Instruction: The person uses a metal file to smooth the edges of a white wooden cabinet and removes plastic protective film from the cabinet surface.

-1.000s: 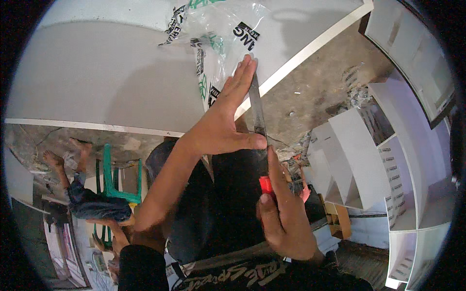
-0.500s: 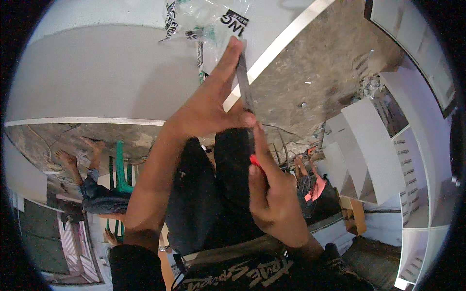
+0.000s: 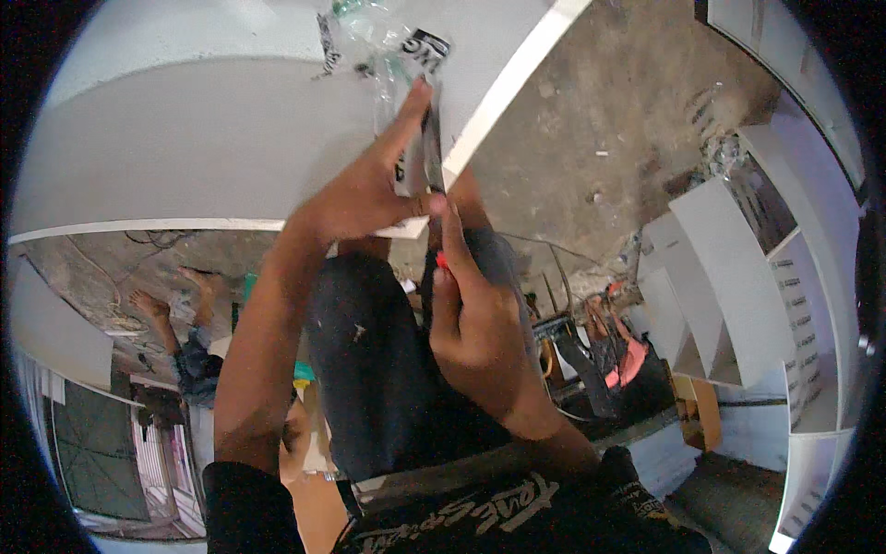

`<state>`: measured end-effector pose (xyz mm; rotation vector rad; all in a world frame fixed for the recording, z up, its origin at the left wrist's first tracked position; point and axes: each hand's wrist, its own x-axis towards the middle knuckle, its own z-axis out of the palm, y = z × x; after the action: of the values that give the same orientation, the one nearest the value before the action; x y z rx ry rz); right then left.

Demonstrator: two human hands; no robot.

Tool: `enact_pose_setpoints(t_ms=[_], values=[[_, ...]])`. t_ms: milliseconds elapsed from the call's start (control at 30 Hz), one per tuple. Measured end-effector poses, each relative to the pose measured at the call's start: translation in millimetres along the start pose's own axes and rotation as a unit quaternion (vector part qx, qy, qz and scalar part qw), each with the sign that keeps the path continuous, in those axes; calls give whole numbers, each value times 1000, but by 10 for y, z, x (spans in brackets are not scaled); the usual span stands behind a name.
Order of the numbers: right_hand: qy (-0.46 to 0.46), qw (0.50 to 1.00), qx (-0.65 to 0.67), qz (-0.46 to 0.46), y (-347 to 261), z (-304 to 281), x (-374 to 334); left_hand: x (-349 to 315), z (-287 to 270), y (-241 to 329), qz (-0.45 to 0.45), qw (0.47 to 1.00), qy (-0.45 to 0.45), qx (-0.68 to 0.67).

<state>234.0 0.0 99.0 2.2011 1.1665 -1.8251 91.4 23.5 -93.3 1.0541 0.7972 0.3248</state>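
The step in hand appears to be working a flat metal tool (image 3: 432, 148), perhaps a file, against the white edge (image 3: 517, 88) of a grey board (image 3: 185, 138). It lies beside the edge's near corner; whether it touches I cannot tell. The next move would call for an even stroke along that edge, the blade kept flat. The right hand (image 3: 484, 337) is clamped on its red handle (image 3: 442, 261), forefinger stretched forward. The left hand (image 3: 369, 180) reaches in from the left, thumb and fingers spread apart along the blade.
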Motion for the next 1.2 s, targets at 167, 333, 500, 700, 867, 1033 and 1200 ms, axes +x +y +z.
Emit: enact_pose_setpoints(t_ms=[167,333,500,700,867,1033,1200], values=[[6,999,11,40,-117,-127,-240,20,112,248,77,997,13,-9],[1,999,-9,46,-141,-251,-298,47,187,360,86,996,30,18],[17,999,-14,39,-110,-61,-124,79,84,122,78,996,39,-10],[33,998,-53,13,-4,-141,-191,78,166,278,86,996,22,3],[33,999,7,-2,-42,-7,-32,-16,62,64,26,999,25,-22],[49,998,-17,26,-94,-99,-152,52,220,209,76,997,15,-10],[34,999,-22,27,-147,-209,-310,-21,241,407,68,997,25,3]])
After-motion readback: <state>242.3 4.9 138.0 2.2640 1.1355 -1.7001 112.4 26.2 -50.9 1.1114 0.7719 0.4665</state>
